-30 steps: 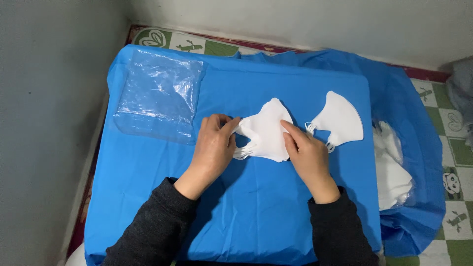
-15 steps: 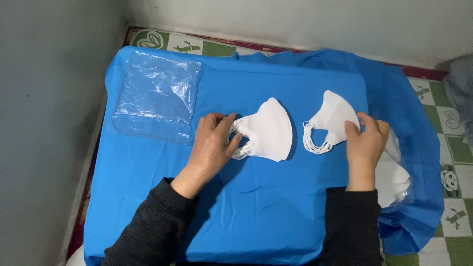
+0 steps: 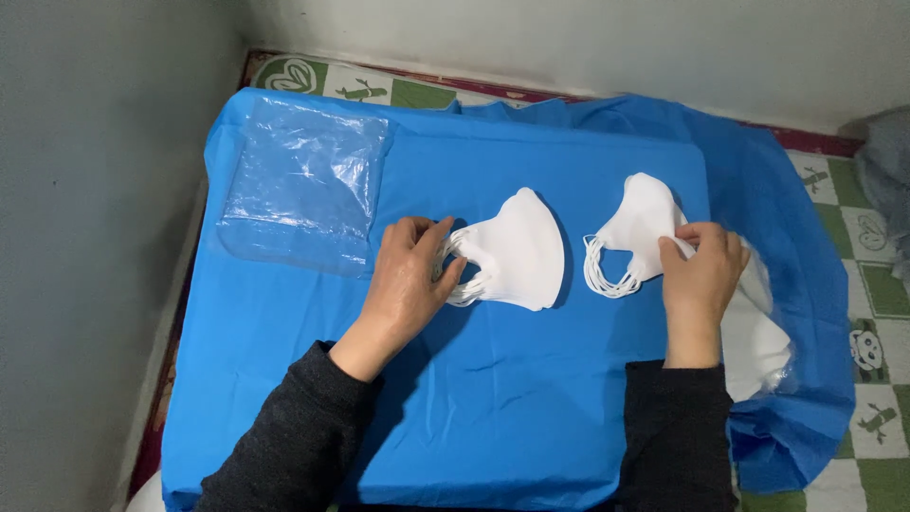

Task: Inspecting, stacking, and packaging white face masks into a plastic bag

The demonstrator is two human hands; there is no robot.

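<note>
Head view: clear plastic bags (image 3: 305,194) left of white masks (image 3: 517,251).

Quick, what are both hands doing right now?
Left hand: fingers curled on the ear loops of the middle mask stack.
Right hand: pinching the right mask.

plastic bag (image 3: 305,194) far left, mask stack (image 3: 517,251) center, 2nd mask (image 3: 640,228) right

Bare blue cloth (image 3: 531,379) lies open between the sleeves. The clear plastic bags (image 3: 303,194) (stacked flat) crowd the far-left corner, the grey wall (image 3: 95,237) beside them.
</note>
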